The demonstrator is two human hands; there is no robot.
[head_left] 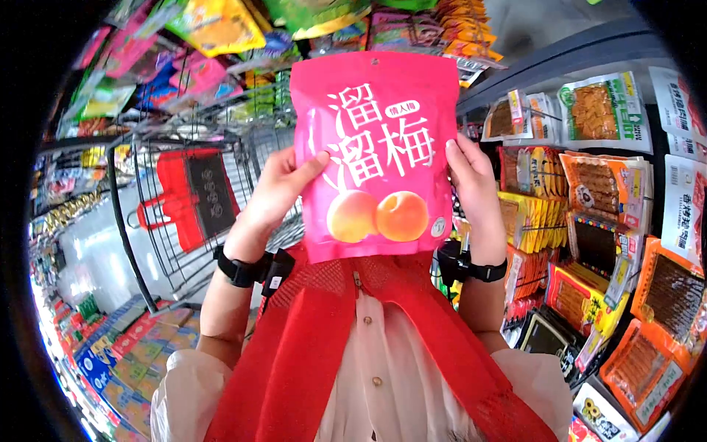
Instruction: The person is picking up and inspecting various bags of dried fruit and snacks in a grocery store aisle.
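A bright pink snack pouch (375,177) with large white characters and two orange plums printed on it is held upright in front of my chest. My left hand (289,180) grips its left edge, the thumb lying on the front. On the opposite edge my right hand (471,168) pinches the pouch, fingertips showing at the front. The fingers behind the pouch are hidden. Each wrist wears a black strap with a small device.
A wire shopping cart (125,214) stands at the left with a red bag (188,199) in it. Hanging snack packs, such as an orange packet (600,188), line the rack at the right. More colourful packets (217,26) hang at the top.
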